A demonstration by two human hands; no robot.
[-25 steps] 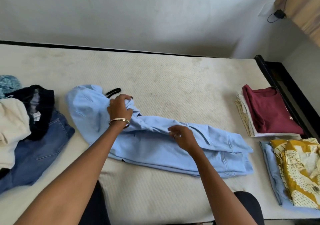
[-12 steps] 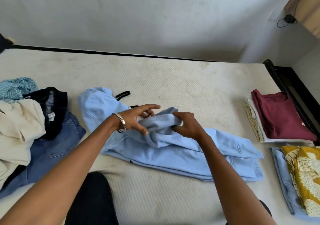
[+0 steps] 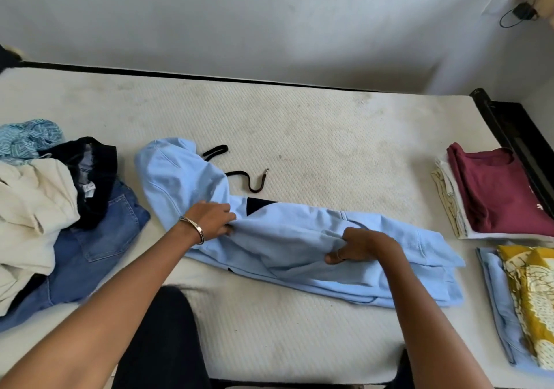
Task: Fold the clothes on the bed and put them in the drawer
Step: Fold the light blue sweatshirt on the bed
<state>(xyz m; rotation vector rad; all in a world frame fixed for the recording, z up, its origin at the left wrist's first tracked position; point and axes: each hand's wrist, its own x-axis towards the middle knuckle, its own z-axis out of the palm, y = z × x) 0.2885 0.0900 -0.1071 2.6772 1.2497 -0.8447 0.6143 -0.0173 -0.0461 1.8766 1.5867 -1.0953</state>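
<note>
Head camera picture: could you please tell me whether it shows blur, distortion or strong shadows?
Head view: soft, even daylight, no glare; wide-angle bending curves the black bed frame edge; the light blue cotton hoodie and both hands look slightly soft; faint shadow beneath the forearms.

Light-blue hoodie (image 3: 287, 245) half-folded on bed (image 3: 314, 137)

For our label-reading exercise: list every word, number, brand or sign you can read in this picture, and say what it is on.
No text can be read here.
White tag inside the dark garment: too small and blurred to read.
White print at the edge of the maroon shirt: cut off and blurred, unreadable.
Dark patch on the light blue hoodie: a plain shape, no lettering visible.
</note>
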